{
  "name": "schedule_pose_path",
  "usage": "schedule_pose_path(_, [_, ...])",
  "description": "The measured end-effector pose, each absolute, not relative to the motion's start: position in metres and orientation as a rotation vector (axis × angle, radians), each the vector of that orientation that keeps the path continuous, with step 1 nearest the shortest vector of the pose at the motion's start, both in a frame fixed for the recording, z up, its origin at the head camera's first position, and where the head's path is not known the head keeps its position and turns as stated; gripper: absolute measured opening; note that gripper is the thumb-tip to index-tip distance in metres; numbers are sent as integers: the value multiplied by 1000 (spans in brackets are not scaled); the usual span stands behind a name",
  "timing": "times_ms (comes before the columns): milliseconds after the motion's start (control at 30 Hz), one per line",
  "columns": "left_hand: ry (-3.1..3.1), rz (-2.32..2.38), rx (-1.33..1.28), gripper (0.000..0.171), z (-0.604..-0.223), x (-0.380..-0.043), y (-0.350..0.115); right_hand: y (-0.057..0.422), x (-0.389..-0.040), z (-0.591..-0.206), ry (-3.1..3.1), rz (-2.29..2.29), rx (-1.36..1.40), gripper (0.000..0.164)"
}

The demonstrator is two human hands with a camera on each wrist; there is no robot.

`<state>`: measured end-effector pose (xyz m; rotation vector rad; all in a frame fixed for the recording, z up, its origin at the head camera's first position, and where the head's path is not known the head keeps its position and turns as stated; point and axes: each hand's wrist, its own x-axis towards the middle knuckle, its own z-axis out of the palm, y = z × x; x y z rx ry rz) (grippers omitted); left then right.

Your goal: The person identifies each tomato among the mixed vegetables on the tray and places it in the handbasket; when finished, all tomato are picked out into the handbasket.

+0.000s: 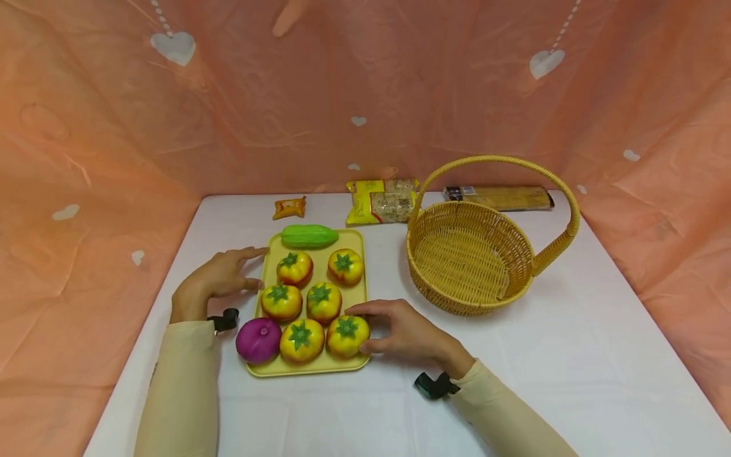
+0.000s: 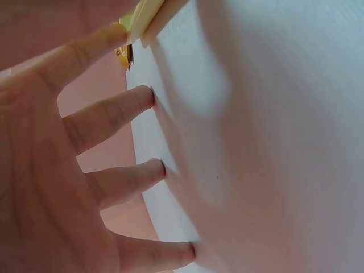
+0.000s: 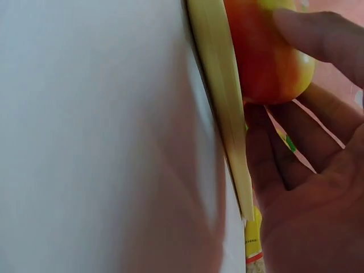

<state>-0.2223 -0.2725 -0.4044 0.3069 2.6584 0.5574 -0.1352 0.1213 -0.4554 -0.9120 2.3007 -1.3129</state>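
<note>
On a pale yellow tray (image 1: 351, 240) sit several yellow-red tomatoes with green star-shaped tops, a green cucumber-like vegetable (image 1: 309, 236) and a round purple onion (image 1: 259, 341) that overhangs the left rim. My right hand (image 1: 407, 331) grips the tomato (image 1: 348, 336) at the tray's near right corner, thumb in front and fingers at its far side. That tomato (image 3: 270, 57) stands close against the tray in the right wrist view. At the tray's left edge is my left hand (image 1: 219, 279), fingers spread, index finger and thumb at the rim. Its other fingertips (image 2: 145, 96) meet the white tabletop.
A wicker basket (image 1: 471, 306) with a tall arched handle stands right of the tray. Along the back lie a small orange packet (image 1: 290, 207), a yellow bag of grains (image 1: 381, 202) and a pack of long thin noodles (image 1: 499, 197). A peach curtain (image 1: 365, 82) hangs behind.
</note>
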Motion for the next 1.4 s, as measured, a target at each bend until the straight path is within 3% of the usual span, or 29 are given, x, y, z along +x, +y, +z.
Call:
schedule_pose_path(233, [2651,568,298,85,-403,-222,-272,123,-135,-448,2296,-1327,-921,56])
schedule_pose_path(400, [2640,570,274,85,-402,-223,-273,135,-136,-418,2290,-1353,-953,56])
schedule_pose_path(833, [2658,610,291,81,-405,-223,-273,223,-172,-331,2672,-1445,-862,58])
schedule_pose_path(1133, [2670,611,308,81,-404,-221,-272,253,-211,-317,2770,-1330,-557,55])
schedule_pose_path(1400, [2664,615,308,81,-404,-221,-271,260,-242,-330,2791,-1160,-490,55])
